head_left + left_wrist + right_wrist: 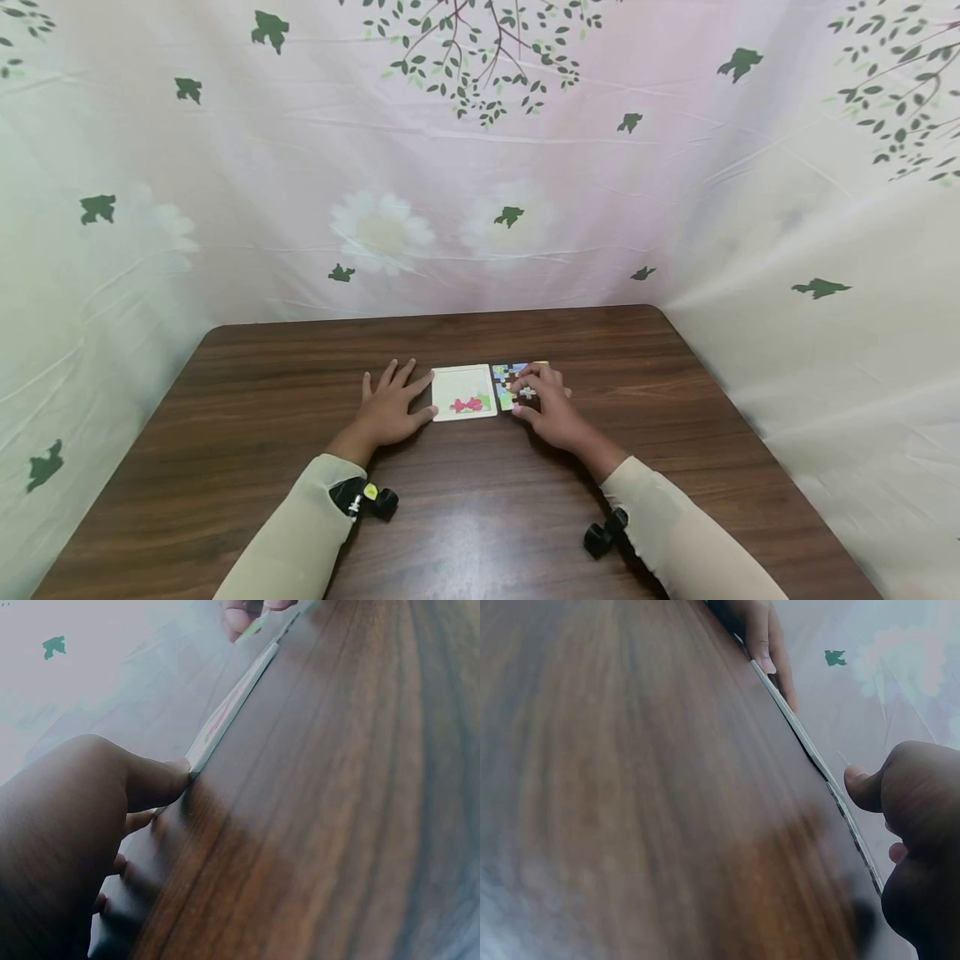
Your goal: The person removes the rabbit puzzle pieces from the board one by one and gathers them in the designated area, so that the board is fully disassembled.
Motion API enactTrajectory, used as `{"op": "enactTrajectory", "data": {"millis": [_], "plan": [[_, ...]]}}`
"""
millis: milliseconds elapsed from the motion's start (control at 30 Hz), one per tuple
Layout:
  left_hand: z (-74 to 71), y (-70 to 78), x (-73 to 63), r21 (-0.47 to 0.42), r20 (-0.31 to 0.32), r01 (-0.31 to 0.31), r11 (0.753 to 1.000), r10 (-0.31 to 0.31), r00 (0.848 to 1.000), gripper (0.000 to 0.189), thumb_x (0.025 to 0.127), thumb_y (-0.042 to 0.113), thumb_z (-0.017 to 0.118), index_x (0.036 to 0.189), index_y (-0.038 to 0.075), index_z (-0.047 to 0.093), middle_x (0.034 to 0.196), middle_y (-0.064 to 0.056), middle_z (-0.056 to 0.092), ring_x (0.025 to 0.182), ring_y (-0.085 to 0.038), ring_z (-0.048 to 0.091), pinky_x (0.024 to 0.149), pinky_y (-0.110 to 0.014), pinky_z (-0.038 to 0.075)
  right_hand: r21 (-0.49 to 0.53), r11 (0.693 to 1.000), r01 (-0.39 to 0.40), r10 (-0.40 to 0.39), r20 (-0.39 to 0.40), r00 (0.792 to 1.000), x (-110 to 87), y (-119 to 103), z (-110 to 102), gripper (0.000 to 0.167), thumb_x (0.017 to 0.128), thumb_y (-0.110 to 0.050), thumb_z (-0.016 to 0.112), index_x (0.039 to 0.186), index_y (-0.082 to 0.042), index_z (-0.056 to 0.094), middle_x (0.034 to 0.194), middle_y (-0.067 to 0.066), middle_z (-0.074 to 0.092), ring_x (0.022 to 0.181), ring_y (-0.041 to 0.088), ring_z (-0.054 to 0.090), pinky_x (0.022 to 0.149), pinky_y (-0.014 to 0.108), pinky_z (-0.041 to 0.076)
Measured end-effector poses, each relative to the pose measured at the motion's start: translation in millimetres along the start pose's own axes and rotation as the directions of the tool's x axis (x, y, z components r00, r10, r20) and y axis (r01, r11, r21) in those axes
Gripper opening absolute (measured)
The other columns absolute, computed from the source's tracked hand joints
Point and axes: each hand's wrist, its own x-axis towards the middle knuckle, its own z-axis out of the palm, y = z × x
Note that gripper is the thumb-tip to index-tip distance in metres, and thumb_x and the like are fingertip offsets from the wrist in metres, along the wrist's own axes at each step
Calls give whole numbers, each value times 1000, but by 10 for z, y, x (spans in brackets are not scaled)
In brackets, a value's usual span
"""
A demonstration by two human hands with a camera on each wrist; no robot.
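A white puzzle board (463, 383) lies flat on the table, with a pink and green picture part in its lower right corner. Against its left edge rest the thumb and index finger of my left hand (391, 408), the other fingers spread straight on the wood. Close to the board's right side is a dark-backed panel of jigsaw pieces (501, 392), blue, green and yellow, partly hidden by my right hand (551, 406). That hand is bent over the panel; in the left wrist view its fingertips pinch a small green and white puzzle piece (252, 628).
The brown wood-grain table (465, 517) stretches out around both boards. Behind and beside it hang pale cloth walls (450, 283) printed with leaves, flowers and green birds. Each sleeved forearm wears a small black wrist camera (384, 503).
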Motion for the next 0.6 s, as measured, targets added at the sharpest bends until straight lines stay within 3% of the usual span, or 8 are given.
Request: {"op": "enactTrajectory", "data": {"millis": [600], "plan": [[7,-25,9,10,5,1,1000,-1,1000,72,107,58,58,171,29,41,183,-15,24,171,-47,10,127,-85,-1,-70,997,-37,43,80,996,-22,-52,-31,13,96,-10,83,104,-14,74,152,16,50,148,46,30,111,70,18]]}}
